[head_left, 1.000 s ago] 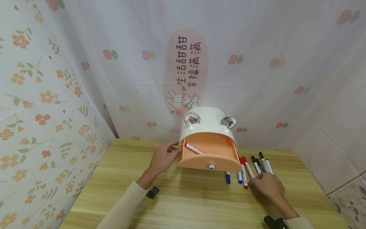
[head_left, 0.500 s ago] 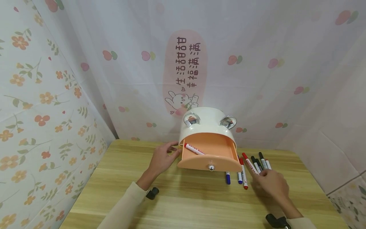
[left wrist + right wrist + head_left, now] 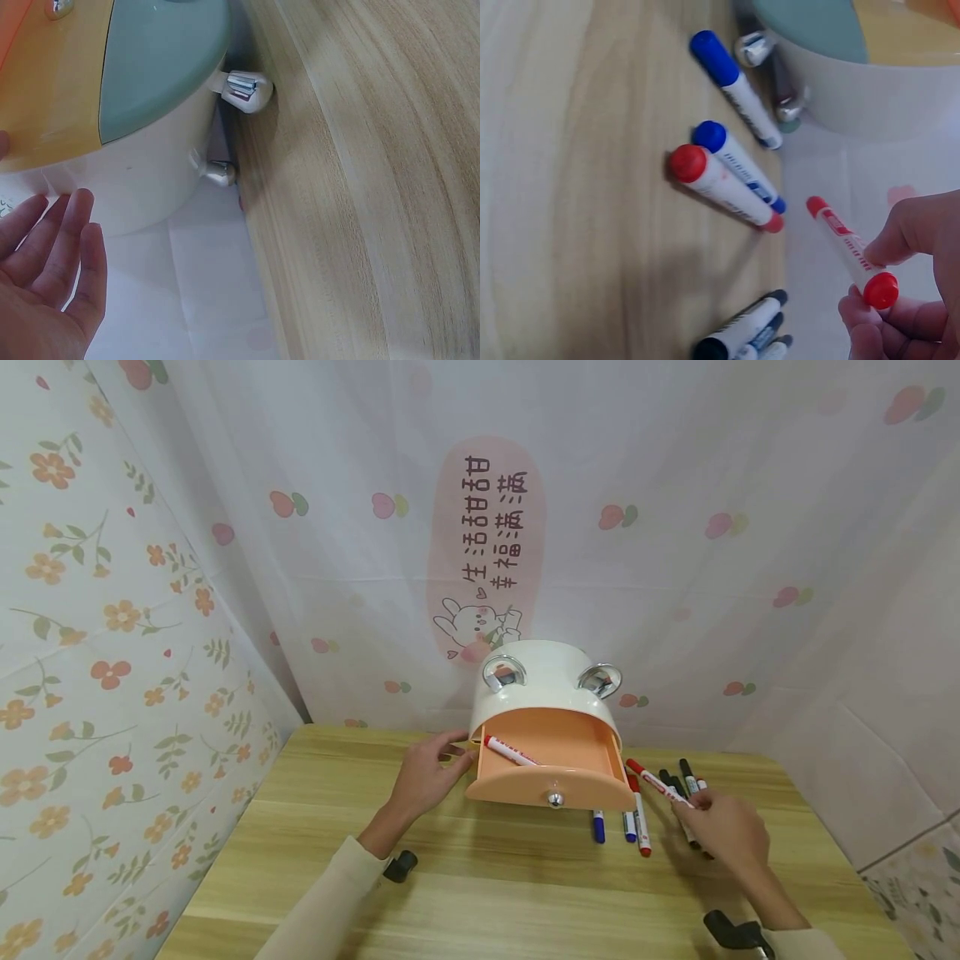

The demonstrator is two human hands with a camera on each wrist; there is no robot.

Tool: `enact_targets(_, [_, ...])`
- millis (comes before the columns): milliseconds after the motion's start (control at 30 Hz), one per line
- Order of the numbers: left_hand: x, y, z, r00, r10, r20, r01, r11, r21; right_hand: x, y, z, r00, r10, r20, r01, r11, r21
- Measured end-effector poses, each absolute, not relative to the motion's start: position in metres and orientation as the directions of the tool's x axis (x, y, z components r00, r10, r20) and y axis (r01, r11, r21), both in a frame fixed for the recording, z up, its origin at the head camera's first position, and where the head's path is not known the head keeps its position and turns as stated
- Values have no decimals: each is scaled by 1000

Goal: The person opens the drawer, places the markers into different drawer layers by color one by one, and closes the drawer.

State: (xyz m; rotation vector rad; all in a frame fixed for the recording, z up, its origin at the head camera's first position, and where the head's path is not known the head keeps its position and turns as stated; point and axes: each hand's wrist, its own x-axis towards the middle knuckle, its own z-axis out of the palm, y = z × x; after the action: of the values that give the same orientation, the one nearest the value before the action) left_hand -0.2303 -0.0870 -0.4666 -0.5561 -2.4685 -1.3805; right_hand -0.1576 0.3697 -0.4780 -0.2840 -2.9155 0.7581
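Fingers [image 3: 906, 236] of the right hand [image 3: 727, 831] are pinched around a red marker [image 3: 660, 780], held above the worktop [image 3: 480, 893], right of the cabinet's [image 3: 551, 672] pulled-out drawer [image 3: 517, 787]. The left hand's [image 3: 422, 778] fingers are loosely extended by the cabinet's left edge. Wood is seen stretching before the drawer's front edge; loose markers [image 3: 640, 818] are scattered along its right.

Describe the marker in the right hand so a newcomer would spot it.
On the wooden table stands a white organizer with its peach drawer pulled out. To the drawer's right, the right hand holds a white marker with red ends. It alone is held; the other markers lie on the table or in the drawer.
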Motion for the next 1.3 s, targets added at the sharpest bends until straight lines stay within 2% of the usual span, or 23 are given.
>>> enact_targets(500, [-229,-87,-466,-891,201,408,453,478,753,-150,362,-446,-964,202,174,97,873,-477])
enact_targets(767, [-230,-87,-466,-890,203,409,455,484,748,-149,360,-433,-946,194,261,61,895,-442])
enact_targets(1300, [-229,-86,-464,-894,202,400,446,489,750,-146,352,-407,-922,158,354,9,922,-388])
